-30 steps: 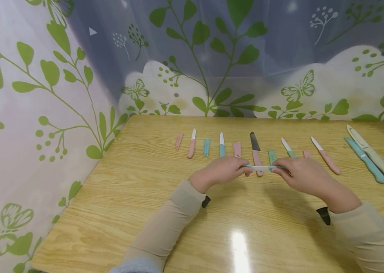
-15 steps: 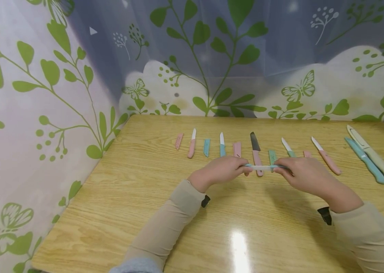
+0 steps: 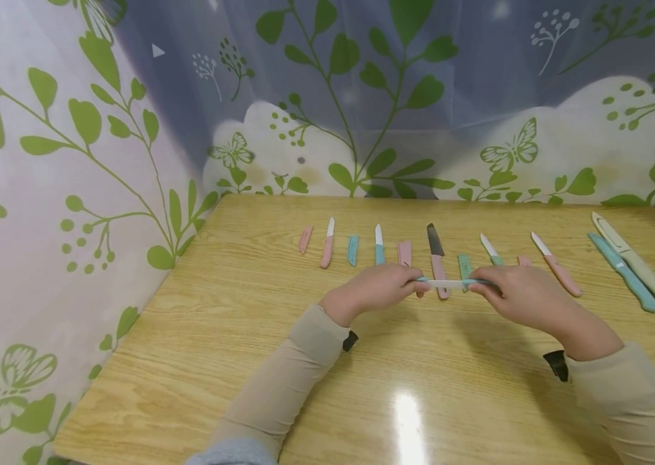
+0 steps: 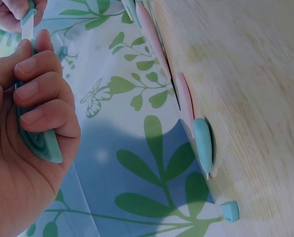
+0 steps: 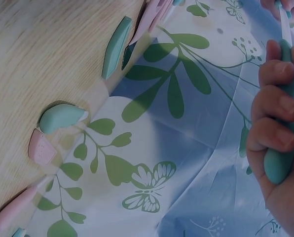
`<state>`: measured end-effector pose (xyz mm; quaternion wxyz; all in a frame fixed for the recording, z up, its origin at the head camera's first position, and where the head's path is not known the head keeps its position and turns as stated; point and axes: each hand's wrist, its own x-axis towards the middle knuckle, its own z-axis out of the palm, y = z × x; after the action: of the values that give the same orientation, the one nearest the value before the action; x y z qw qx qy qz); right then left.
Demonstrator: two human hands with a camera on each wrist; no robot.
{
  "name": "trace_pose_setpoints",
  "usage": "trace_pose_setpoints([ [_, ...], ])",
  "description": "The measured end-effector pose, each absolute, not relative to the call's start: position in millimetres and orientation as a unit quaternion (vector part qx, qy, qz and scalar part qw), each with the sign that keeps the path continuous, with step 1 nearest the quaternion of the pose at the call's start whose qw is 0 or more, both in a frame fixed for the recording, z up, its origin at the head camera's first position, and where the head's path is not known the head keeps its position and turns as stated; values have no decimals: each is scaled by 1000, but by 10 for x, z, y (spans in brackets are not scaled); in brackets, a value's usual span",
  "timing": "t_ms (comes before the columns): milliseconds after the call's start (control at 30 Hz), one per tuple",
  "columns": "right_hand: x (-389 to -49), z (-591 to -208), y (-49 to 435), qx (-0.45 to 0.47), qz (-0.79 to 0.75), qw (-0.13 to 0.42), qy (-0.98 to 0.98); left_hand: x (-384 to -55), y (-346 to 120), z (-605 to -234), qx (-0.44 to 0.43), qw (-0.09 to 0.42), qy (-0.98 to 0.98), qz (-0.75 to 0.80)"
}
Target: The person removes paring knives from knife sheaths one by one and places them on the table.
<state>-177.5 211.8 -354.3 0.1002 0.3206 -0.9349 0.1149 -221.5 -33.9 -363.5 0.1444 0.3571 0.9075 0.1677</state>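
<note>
In the head view both hands are raised over the table with a white-bladed knife [image 3: 446, 284] stretched level between them. My right hand [image 3: 528, 300] grips its blue-green handle [image 5: 279, 165], fingers curled round it in the right wrist view. My left hand [image 3: 376, 289] holds a blue-green sheath [image 4: 48, 148] within its curled fingers, as the left wrist view shows. The bare blade runs between the two; its tip end is hidden at the left hand. Just behind them lie a pink knife with a dark blade [image 3: 435, 245] and a green sheath [image 3: 464, 266].
Along the wooden table [image 3: 217, 310] lie a pink sheath [image 3: 305, 240], pink knife [image 3: 327, 253], blue sheath [image 3: 353, 250], blue knife [image 3: 378, 248], green knife [image 3: 490, 248] and another pink knife [image 3: 562, 276]. A blue knife [image 3: 635, 284] and cream knife [image 3: 641, 266] lie far right.
My right hand has shifted slightly to the right with the knife handle, and a little more blade shows between the hands. My left hand has hardly moved.
</note>
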Motion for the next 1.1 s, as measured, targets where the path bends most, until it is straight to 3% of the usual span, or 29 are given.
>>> trace_pose_setpoints([
  [333,-1790,-3546,2126,322,110,104,-935,-2218,-352,-3624,359,146,906,168],
  [767,-1824,-3464,2185,266,137,60,-952,-2307,-484,-3597,328,123,917,191],
  [1100,-1834,-3562,1992,216,176,-37,-960,-2318,-525,-3723,268,149,922,235],
])
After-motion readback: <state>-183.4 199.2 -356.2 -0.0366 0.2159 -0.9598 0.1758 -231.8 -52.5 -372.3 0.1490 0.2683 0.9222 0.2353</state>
